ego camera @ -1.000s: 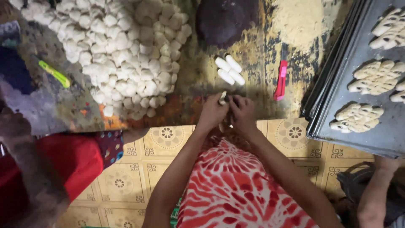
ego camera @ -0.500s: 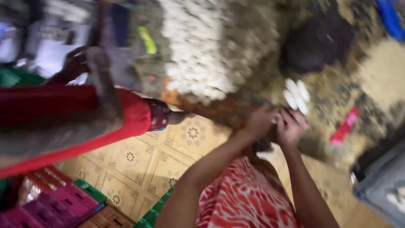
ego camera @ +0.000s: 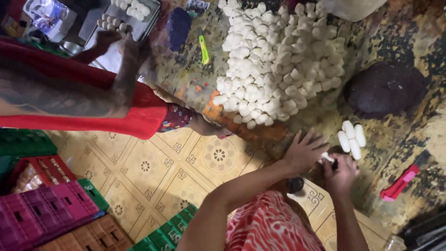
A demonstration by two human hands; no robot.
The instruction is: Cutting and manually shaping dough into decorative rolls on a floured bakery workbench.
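Head view, looking down over a worn, stained table edge. Left hand lies flat with fingers spread wide, palm down at the table's edge, holding nothing that shows. Right hand sits just beside it, fingers curled tight around a small white dough piece, one end poking out toward the left hand. Four rolled white dough sticks lie in a close cluster on the table just above both hands. Dark purple dough lump farther up, to the right. Large heap of white dough pieces covers the table's middle. Green cutter lies left of the heap; red cutter sits to the right of the right hand. Another person's arm in a red sleeve reaches to a metal tray with dough pieces at top left. Coloured plastic crates stand on the patterned tile floor
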